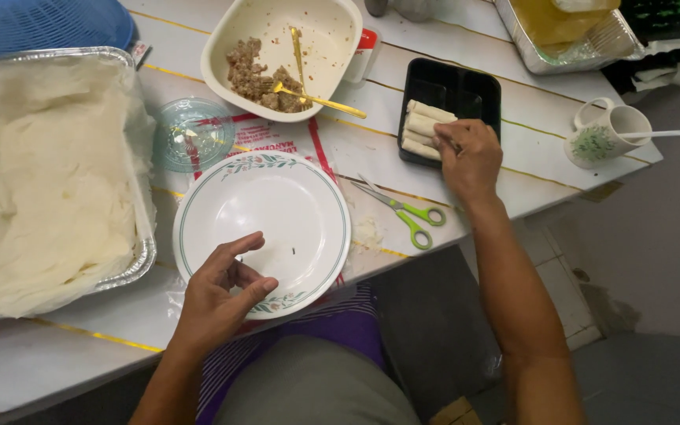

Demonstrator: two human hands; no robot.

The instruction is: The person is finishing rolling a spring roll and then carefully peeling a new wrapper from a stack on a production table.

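Two hands are at work: the left hand (226,287), at about 7 o'clock, hovers with loosely curled fingers, holding nothing, over the near rim of the white plate (293,185), and the right hand (470,157), at about 2 o'clock, rests its closed fingers on the nearest of the rolled spring rolls (423,130) in the black tray (466,90). Farther, at 12 o'clock, the bowl of minced filling (324,39) holds a golden spoon (316,98). I judge that too much pressure could flatten or tear a soft roll, and the green scissors (407,212) near the table edge could be knocked off by the forearm.
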